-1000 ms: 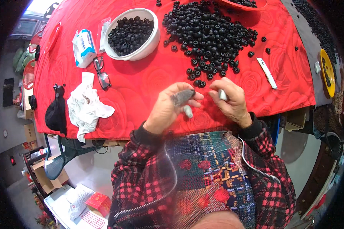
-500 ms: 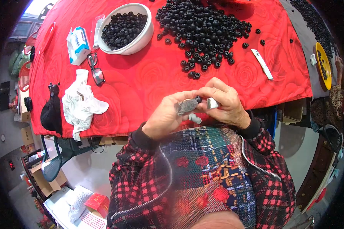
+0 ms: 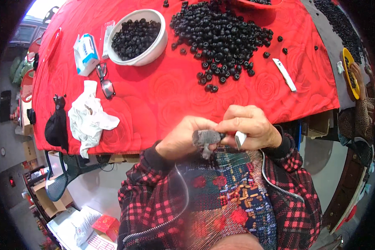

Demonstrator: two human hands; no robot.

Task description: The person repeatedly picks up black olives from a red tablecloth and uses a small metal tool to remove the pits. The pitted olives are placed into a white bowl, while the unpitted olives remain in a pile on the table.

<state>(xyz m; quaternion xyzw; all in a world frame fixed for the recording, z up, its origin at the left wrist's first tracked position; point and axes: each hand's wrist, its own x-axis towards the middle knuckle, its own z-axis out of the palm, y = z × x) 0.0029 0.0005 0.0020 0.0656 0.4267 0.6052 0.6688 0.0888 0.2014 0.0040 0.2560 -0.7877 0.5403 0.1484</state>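
Left hand (image 3: 183, 139) closed, fingertip wrapped in a grey cover (image 3: 205, 137), pinching a small dark berry (image 3: 222, 135) at chest height, off the table's near edge. Right hand (image 3: 250, 129) closed on a white-handled tool (image 3: 240, 139), fingers meeting the berry from the other side. Both hands touching at the berry.

Since a second ago: hands have lifted off the cloth and drawn back toward the body; then they sat on the near edge of the table, now they hang clear of it, over the plaid jacket (image 3: 221, 200). Tool was pointing outward, now tucked under the right fingers.

Table (image 3: 162, 104): red cloth with a rose pattern. Berry heap (image 3: 221, 37) toward the far edge, right of centre, strays trailing toward the near side. White bowl (image 3: 137, 37) of berries left of the heap, just beside it. Blue-and-white packet (image 3: 85, 54) and glasses (image 3: 105, 81) left of the bowl. Crumpled white rag (image 3: 89, 118) and a black pouch (image 3: 56, 125) at the near left corner. A second white tool (image 3: 284, 74) lies near the right edge.

Room: grey floor, cartons lower left. Another person's sleeve (image 3: 356, 116) at far right, beside a yellow dish (image 3: 349, 71).
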